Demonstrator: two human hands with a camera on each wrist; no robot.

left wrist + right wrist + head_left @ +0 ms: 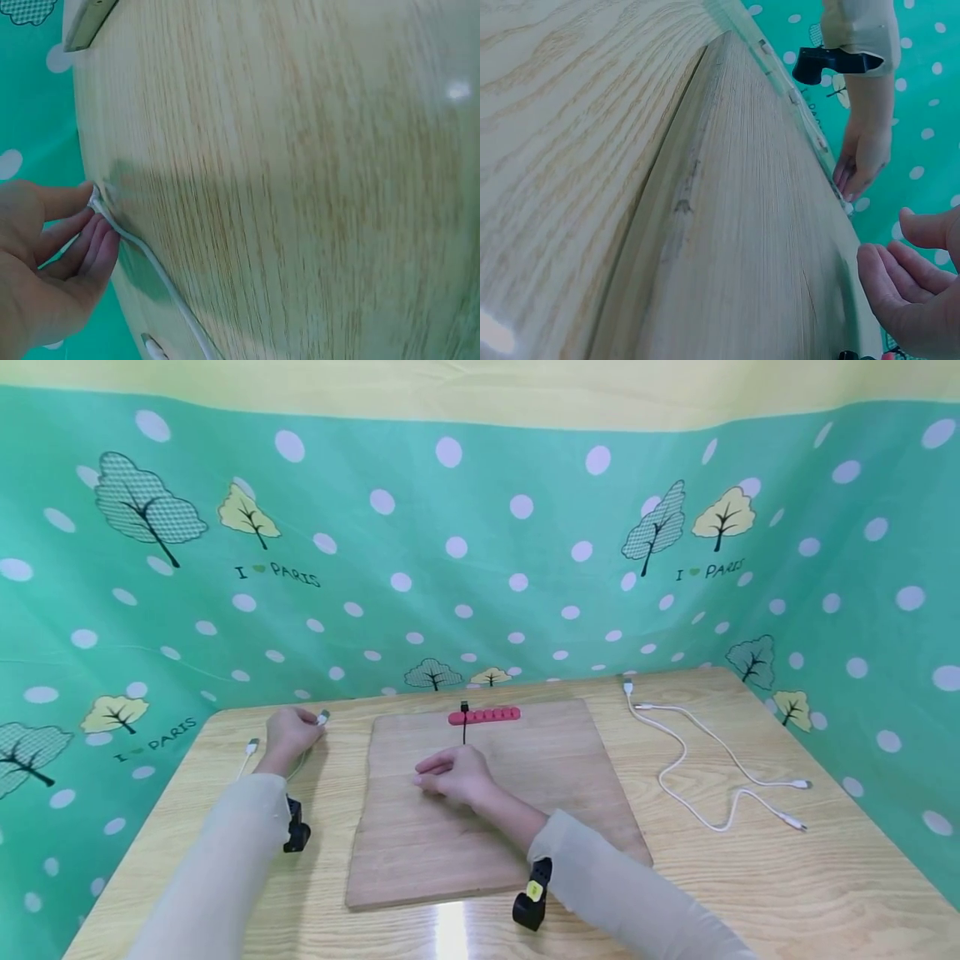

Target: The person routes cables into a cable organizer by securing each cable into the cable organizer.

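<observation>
Near the table's far left edge, my left hand [291, 732] pinches a white USB cable [161, 270] between thumb and fingers, just behind its plug [323, 717]. The cord trails back over the wood toward me. My right hand [459, 772] hovers above the wooden board [420, 852], its fingers loosely bent and nothing between them, as the right wrist view also shows. Beyond it, at the board's far edge, lies a red cable holder [495, 715] with a row of slots. A black cable [464, 731] sits at its left end, its plug [464, 706] pointing away.
Left of my left hand, another white cable plug [252, 746] lies on the table [187, 860]. Two white cables [678, 760] curve across the table right of the board. A green dotted cloth [517, 568] hangs behind and along both sides.
</observation>
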